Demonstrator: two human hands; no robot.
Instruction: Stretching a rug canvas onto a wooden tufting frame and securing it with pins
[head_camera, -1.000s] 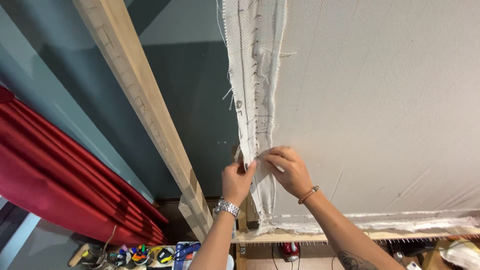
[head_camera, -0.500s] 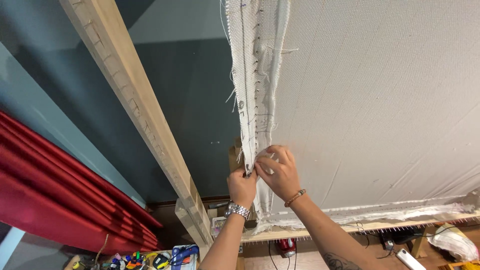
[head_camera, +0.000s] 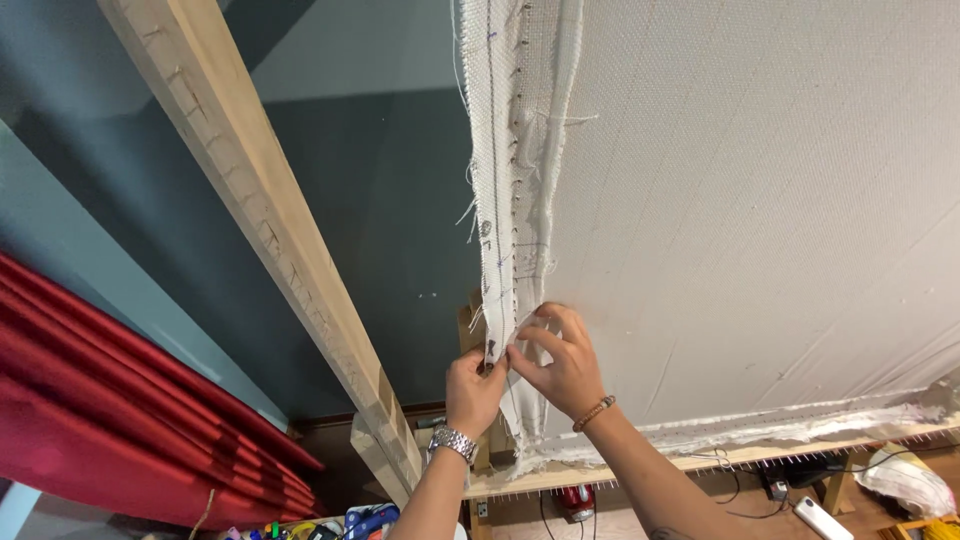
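left hand + right hand: grip pinching frayed cloth edge | hands unmoved since earlier, same spot on wooden frame

wooden beam leaning | red curtain left | teal wall

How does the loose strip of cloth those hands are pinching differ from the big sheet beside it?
The frayed strip is narrow, with ragged threads along its edges; the big sheet is broad. The strip hangs loose and folded, pinched by the left hand and right hand; the sheet is stretched flat on the wooden frame. Both are off-white woven cloth.
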